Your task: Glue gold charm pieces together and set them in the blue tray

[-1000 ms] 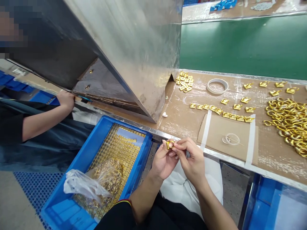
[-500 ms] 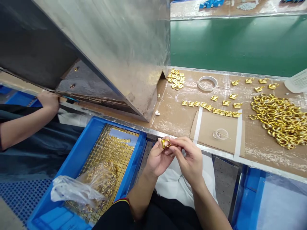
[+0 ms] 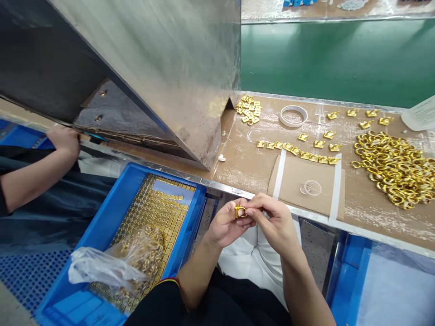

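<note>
A gold ring (image 3: 240, 211) is held between both hands over my lap, just in front of the bench edge. My left hand (image 3: 226, 224) pinches its flat square face from the left. The thumb and fingertips of my right hand (image 3: 272, 220) close on the band from the right. Beyond them a cardboard pad (image 3: 299, 192) lies taped to the bench with a small clear round dish (image 3: 312, 188) on it. A row of gold pieces (image 3: 305, 155) runs along the pad's far edge. To the right is a heap of gold rings (image 3: 396, 170).
A blue tray (image 3: 127, 170) with gold squares and a plastic bag (image 3: 105, 267) stands at left. A metal housing (image 3: 170, 72) rises above it. Another person's arm (image 3: 41, 172) is at far left. A tape roll (image 3: 293, 116) lies on the bench.
The ring has turned and shifted slightly right and down in my fingers, its square face now toward the left. My right hand has moved a little to the right.
</note>
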A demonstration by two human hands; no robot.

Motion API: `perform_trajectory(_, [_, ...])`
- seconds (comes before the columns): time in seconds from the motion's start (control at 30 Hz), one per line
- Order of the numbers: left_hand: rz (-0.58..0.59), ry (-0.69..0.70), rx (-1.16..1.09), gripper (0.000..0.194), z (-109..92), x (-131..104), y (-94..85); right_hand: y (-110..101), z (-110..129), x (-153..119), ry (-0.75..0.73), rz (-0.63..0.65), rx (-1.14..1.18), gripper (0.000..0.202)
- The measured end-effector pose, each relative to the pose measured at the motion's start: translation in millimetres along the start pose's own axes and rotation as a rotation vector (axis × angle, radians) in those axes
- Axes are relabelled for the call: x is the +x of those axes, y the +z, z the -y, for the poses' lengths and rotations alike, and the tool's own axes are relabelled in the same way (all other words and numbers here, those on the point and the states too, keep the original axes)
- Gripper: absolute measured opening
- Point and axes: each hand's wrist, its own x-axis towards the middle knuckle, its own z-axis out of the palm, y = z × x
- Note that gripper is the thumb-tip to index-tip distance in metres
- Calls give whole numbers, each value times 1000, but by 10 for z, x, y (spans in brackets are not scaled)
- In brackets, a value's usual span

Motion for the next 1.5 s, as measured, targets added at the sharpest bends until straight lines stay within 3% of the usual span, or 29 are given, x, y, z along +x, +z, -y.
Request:
perform_trajectory(0.37, [-87,59,-87,40,49,64,17,0,-54,70,-36,4,-10,16])
perform_trajectory(0.53, [-154,57,-119,32,24,82,61,84,-149,26,-52,-123,-2,13])
perform_trajectory(0.73, [-243,79,-219,38,-18,127,149,148,-196,-35,-202,-262,-113,15])
perform_trajectory(0.97, [-311,85,-241,37,-14,121,150,201,-216,-64,-213,-273,-156,19])
perform_trajectory(1.17, [-321,78,-223,39,18,113,177,159,-162,-51,-199,-204,-175,17])
perform_trajectory(1.5, [-273,72,-208,36,46,86,179,90,-157,-67,-222,-192,-182,13])
